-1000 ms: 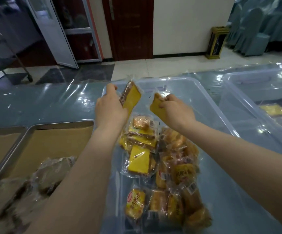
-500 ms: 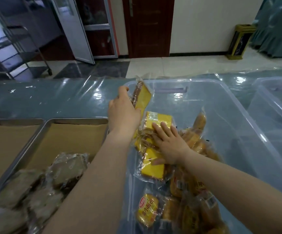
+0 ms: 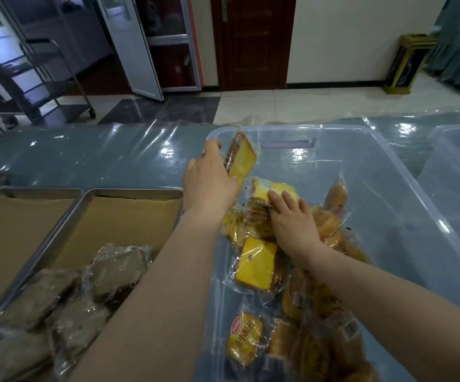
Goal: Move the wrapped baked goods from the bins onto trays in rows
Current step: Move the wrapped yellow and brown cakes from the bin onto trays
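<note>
Head view, over the clear bin [image 3: 388, 166]: your left hand [image 3: 209, 184] grips one wrapped cake slice [image 3: 244, 158], held up on edge inside the bin by its left wall. Your right hand [image 3: 292, 217] lies on a second slice [image 3: 275, 188] at the top of the heap [image 3: 330, 224] in the middle of the bin. Its fingers lie fairly straight across the wrapper and are not closed round it. Just left of the bin, a paper-lined tray [image 3: 129, 192] carries a few brown packets [image 3: 118, 271] at its near end, and your left forearm crosses above the corner nearest the bin.

The likeliest slip is the raised slice. Its film looks slick, and you seem to hold it by one side only. It could slide free as it goes over the bin's left wall and drop back in, or land on the surface [image 3: 85, 155] beyond the bin.

The second slice sits on loose, shiny packets. If you press down to get a hold you may squash the soft cake. If you drag it you may pull its neighbours down the heap.

Carrying two slices at once would probably leave you less control when you set them down left of the bin, so the row may go crooked. A low forearm could also sweep the brown packets out of line.
</note>
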